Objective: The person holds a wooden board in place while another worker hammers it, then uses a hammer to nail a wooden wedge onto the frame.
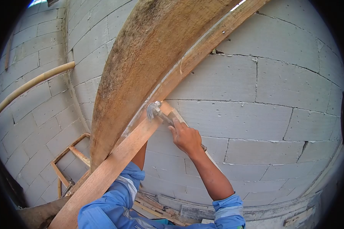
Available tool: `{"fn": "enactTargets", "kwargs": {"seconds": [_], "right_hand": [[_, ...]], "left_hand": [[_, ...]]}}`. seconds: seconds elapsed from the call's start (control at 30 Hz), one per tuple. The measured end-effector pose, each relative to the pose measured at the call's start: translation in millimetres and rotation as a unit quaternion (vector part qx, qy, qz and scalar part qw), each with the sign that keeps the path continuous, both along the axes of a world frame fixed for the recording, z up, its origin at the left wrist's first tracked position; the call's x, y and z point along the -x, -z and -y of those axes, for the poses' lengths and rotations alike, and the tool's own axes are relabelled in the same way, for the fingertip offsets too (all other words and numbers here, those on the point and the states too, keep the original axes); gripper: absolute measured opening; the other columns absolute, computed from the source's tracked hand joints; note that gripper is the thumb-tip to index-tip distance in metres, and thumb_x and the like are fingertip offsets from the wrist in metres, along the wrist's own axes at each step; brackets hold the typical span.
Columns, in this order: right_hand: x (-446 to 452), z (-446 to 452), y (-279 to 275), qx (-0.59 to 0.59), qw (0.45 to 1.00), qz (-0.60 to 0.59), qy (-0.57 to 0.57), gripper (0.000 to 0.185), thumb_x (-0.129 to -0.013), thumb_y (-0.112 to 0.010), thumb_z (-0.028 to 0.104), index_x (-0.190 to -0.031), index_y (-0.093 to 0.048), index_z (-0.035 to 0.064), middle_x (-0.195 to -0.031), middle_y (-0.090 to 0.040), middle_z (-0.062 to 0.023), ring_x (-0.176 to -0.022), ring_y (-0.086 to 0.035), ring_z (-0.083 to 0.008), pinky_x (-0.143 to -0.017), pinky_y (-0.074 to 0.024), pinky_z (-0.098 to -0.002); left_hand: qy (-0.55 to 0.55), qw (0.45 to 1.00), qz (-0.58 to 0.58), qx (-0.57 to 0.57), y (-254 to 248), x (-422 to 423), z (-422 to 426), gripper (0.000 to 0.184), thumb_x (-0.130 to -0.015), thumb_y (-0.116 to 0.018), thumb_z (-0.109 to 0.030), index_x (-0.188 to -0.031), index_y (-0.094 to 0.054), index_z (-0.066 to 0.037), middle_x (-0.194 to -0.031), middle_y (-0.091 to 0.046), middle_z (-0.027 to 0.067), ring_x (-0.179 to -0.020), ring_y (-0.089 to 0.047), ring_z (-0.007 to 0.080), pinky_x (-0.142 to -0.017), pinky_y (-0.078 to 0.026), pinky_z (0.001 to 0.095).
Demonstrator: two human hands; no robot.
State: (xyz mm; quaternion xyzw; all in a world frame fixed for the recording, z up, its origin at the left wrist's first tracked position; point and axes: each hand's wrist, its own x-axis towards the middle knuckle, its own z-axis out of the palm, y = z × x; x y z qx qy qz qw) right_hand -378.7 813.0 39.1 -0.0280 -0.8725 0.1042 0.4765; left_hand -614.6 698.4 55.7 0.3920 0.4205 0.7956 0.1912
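Observation:
My right hand [186, 137] is wrapped round the handle of a claw hammer [153, 110]. The hammer's metal head is at the upper end of a light brown wooden plank [107, 168]; whether it touches the wood I cannot tell. This plank slants up from the lower left and meets a long wooden beam [206, 45] near the hammer head. My left forearm [140, 154] rises behind the plank, which hides the left hand and its fingers. A wide, stained board [141, 57] runs along the beam's left side, curved by the lens.
A wall of grey blocks [225, 118] stands close behind the wood. On the left, a bamboo pole [32, 84] sticks out, with a small wooden frame [61, 168] below it. Scrap wood [158, 208] lies low down near my sleeves.

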Motion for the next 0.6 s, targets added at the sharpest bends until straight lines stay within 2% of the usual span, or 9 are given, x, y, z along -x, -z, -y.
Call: {"fn": "enactTargets", "kwargs": {"seconds": [0.1,0.2,0.3,0.4,0.43,0.47,0.5,0.53,0.6], "right_hand": [[-5,2,2,0.001,1.0,-0.009,-0.018,0.041,-0.098,-0.063,0.033,-0.131,-0.058,0.0094,-0.088,-0.072,-0.0161,-0.066,-0.07,-0.0364,-0.053,-0.0561,-0.0442],[-2,1,20,-0.055,0.984,-0.145,-0.087,0.043,-0.098,-0.064,0.038,-0.13,-0.06,0.0097,-0.079,-0.066,-0.012,-0.052,-0.064,-0.0313,-0.045,-0.0514,-0.0408],[-10,2,18,-0.096,0.969,-0.185,-0.128,0.043,-0.096,-0.067,0.036,-0.129,-0.059,0.0102,-0.077,-0.064,-0.0104,-0.052,-0.063,-0.03,-0.044,-0.0511,-0.0398],[11,-19,26,-0.1,0.974,-0.167,-0.114,0.043,-0.095,-0.067,0.035,-0.13,-0.059,0.0102,-0.078,-0.064,-0.0099,-0.054,-0.064,-0.0295,-0.045,-0.0517,-0.0405],[15,-21,28,-0.09,0.984,-0.132,-0.076,0.044,-0.095,-0.068,0.034,-0.13,-0.058,0.01,-0.078,-0.064,-0.0098,-0.055,-0.064,-0.0292,-0.045,-0.0519,-0.0404],[18,-22,27,-0.08,0.991,-0.097,-0.036,0.044,-0.094,-0.069,0.033,-0.13,-0.058,0.0098,-0.079,-0.064,-0.0096,-0.055,-0.064,-0.029,-0.045,-0.0521,-0.0403],[21,-23,26,-0.071,0.995,-0.066,0.005,0.045,-0.094,-0.069,0.033,-0.13,-0.058,0.0096,-0.079,-0.064,-0.0095,-0.056,-0.065,-0.0287,-0.046,-0.0523,-0.0402],[23,-24,29,-0.082,0.993,-0.083,-0.009,0.048,-0.092,-0.072,0.032,-0.132,-0.057,0.0093,-0.078,-0.063,-0.0086,-0.055,-0.064,-0.0283,-0.046,-0.0521,-0.0397],[18,-24,35,-0.102,0.985,-0.129,-0.057,0.051,-0.092,-0.072,0.033,-0.134,-0.056,0.0098,-0.077,-0.063,-0.0083,-0.054,-0.063,-0.0283,-0.045,-0.0516,-0.0396]], "left_hand": [[0.007,1.0,-0.015,0.004,-1,0,5,0.044,-0.097,-0.065,-0.032,-0.13,-0.058,-0.002,-0.106,-0.067,0.0107,-0.087,-0.068,0.0195,-0.068,-0.059,0.0344],[0.01,1.0,-0.025,0.007,-1,0,11,0.045,-0.098,-0.065,-0.032,-0.13,-0.058,-0.002,-0.105,-0.067,0.0108,-0.086,-0.068,0.0193,-0.067,-0.059,0.0338],[0.017,0.999,-0.038,0.012,0,1,17,0.046,-0.098,-0.065,-0.033,-0.13,-0.058,-0.001,-0.105,-0.067,0.011,-0.085,-0.069,0.0191,-0.066,-0.059,0.0332],[0.034,0.997,-0.06,0.027,9,11,22,0.047,-0.098,-0.065,-0.034,-0.131,-0.058,-0.001,-0.104,-0.068,0.0111,-0.084,-0.069,0.0188,-0.064,-0.059,0.0327],[0.064,0.995,-0.064,0.038,15,25,28,0.048,-0.098,-0.065,-0.034,-0.131,-0.058,-0.001,-0.104,-0.068,0.0112,-0.084,-0.069,0.0187,-0.064,-0.059,0.0325],[-0.023,0.991,-0.122,0.058,2,-9,14,0.048,-0.098,-0.065,-0.035,-0.131,-0.058,-0.001,-0.103,-0.068,0.0112,-0.083,-0.069,0.0186,-0.065,-0.059,0.0319],[0.016,0.997,-0.072,0.027,1,-5,8,0.045,-0.098,-0.066,-0.033,-0.13,-0.059,-0.002,-0.102,-0.068,0.0108,-0.084,-0.069,0.0188,-0.066,-0.059,0.0317],[0.053,0.998,-0.022,-0.004,-2,-5,3,0.042,-0.097,-0.066,-0.03,-0.128,-0.06,-0.003,-0.101,-0.068,0.0103,-0.084,-0.069,0.019,-0.068,-0.058,0.0315],[0.048,0.999,-0.014,-0.004,-1,-4,6,0.041,-0.098,-0.066,-0.03,-0.128,-0.06,-0.003,-0.101,-0.068,0.0102,-0.084,-0.069,0.0191,-0.068,-0.058,0.0315]]}}
